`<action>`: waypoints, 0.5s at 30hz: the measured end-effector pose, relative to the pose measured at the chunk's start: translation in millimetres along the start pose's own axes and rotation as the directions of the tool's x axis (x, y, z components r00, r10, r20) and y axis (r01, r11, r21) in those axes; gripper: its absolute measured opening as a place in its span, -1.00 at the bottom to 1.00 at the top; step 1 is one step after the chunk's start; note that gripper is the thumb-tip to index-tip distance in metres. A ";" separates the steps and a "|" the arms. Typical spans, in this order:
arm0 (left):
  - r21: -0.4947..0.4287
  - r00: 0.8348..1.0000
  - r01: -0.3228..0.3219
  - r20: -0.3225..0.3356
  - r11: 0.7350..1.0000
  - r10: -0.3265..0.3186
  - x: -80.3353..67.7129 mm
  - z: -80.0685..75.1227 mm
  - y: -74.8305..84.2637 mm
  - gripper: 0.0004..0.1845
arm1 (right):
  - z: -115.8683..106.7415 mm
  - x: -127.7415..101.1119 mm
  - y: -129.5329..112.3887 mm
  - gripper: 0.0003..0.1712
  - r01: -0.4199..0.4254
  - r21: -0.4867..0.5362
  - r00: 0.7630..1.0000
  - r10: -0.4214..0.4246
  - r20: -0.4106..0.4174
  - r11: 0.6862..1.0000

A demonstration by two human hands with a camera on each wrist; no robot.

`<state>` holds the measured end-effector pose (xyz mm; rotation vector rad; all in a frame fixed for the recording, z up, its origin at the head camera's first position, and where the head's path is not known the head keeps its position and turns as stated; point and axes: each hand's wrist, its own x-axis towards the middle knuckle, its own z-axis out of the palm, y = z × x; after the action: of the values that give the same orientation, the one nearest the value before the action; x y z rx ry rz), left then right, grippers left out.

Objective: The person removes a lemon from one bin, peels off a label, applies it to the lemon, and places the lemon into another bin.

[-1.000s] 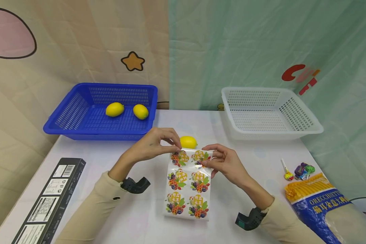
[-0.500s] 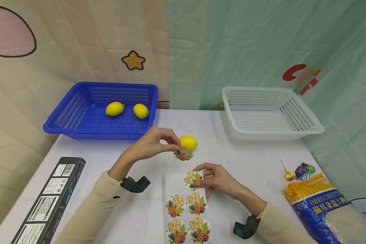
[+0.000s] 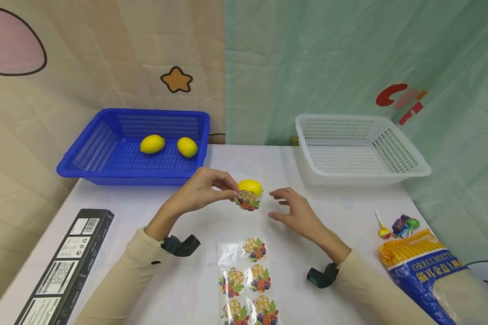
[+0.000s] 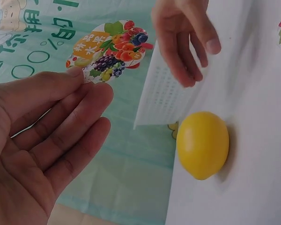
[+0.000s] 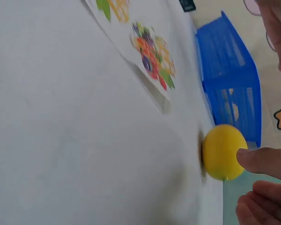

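Between thumb and index finger, my left hand point(image 3: 205, 189) pinches a round fruit-print sticker point(image 3: 249, 201) by its edge; the left wrist view shows the sticker point(image 4: 113, 50) whole. Just behind it in the head view, a lemon point(image 3: 251, 186) lies on the table. My right hand point(image 3: 298, 213) hovers to the right of the lemon with fingers loosely bent and nothing in them. Nearer the front lies the sticker sheet point(image 3: 230, 253), its top-left spot bare. Its raised edge shows in the right wrist view, beside more printed stickers point(image 5: 152, 56).
A blue basket point(image 3: 105, 175) holding two lemons point(image 3: 152, 144) stands at the back left, a white basket point(image 3: 370, 175) at the back right. A long black box point(image 3: 67, 266) lies left. Lollipops point(image 3: 402, 225) and an orecchietti bag point(image 3: 435, 275) lie right.
The left hand peeled one sticker off the sheet and turned its print toward the head camera. The right hand lowered the sheet to the table, let go and rose toward the lemon.
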<state>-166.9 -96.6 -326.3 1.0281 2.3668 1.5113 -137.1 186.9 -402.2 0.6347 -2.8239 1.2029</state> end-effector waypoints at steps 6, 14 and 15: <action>-0.008 1.000 0.015 0.007 1.000 -0.015 -1.2 1.3 -2.9 -0.96 | -7.2 36.6 24.2 -0.11 -0.097 0.178 0.994 0.088 0.059 0.979; -0.012 1.000 0.018 0.013 1.000 -0.018 -1.6 0.4 -4.5 -0.96 | 10.7 69.2 22.8 0.06 -0.089 0.248 0.976 0.034 0.215 0.965; -0.011 1.000 0.019 0.010 1.000 -0.019 -1.8 0.2 -4.6 -0.96 | 13.6 71.8 20.9 0.07 -0.082 0.243 0.975 0.027 0.223 0.967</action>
<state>-167.6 -98.8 -330.7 1.0053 2.3518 1.5080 -208.6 164.6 -414.7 0.7450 -2.9037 1.6144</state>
